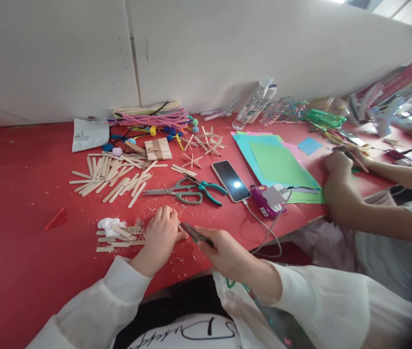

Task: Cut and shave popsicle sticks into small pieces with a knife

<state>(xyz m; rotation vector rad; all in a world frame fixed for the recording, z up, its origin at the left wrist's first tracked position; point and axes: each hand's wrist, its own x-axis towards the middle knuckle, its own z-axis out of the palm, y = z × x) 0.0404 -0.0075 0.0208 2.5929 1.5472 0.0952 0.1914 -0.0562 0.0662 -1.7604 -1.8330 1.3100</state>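
Stick, just one, sits pinched in left hand; right hand clamps one dark tool.

Sleeves, white, loose, thin fabric, with plain cuffs; white shirt front, black cursive lettering; adjoining black cloth.

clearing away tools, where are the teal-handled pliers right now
In the head view, the teal-handled pliers lie mid-picture on the red tabletop, right by the handles of the grey-handled scissors, left of the smartphone and beyond the right hand.
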